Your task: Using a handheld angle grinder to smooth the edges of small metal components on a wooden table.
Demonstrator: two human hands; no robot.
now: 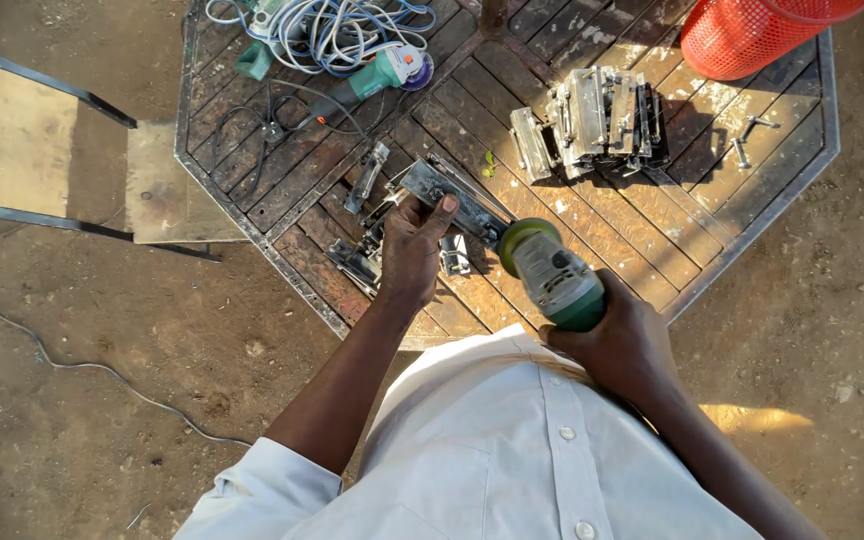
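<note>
Flat grey metal bracket point(444, 195) pinned on the dark slatted tabletop point(592, 215) by the left hand point(414, 250).
Stiff, sharp-edged, likely hot; hold its near end. Right hand point(624, 345) wraps the heavy green angle grinder point(552, 275).

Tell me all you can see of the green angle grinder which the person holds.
The green angle grinder has a grey metal head and a green plastic body. The right hand grips its rear end. It lies tilted, its head toward the flat grey metal piece that the left hand holds on the octagonal wooden-slat table. Its disc is hidden underneath.
</note>
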